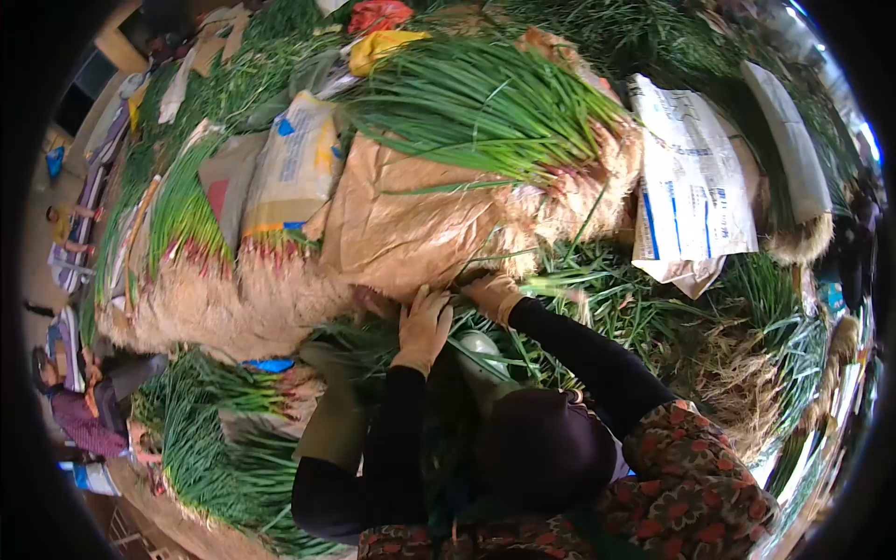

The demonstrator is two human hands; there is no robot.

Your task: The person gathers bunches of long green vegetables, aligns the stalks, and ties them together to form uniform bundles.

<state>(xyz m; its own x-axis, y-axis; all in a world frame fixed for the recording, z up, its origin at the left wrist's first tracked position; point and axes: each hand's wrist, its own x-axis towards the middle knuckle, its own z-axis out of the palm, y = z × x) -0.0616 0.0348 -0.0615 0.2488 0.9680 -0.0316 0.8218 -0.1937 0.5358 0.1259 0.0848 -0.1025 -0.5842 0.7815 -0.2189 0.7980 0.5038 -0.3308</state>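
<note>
My left hand (425,327), in a pale glove, is at the lower edge of a crinkled brown sheet (401,219), its fingers bent over that edge. Close by on the right, my gloved right hand (493,296) has its fingers curled at the same edge; the fingertips are partly hidden. On top of the sheet lies a large fan of green onions (495,107), with reddish bases and pale roots toward the right. Loose green leaves (551,280) lie beside my right hand.
Green onion bundles (191,219) with shaggy roots stand at left, beside a printed sack (294,159). A white printed sack (695,177) drapes over the pile at right. More onions (215,448) lie at lower left. A person (89,401) sits at far left.
</note>
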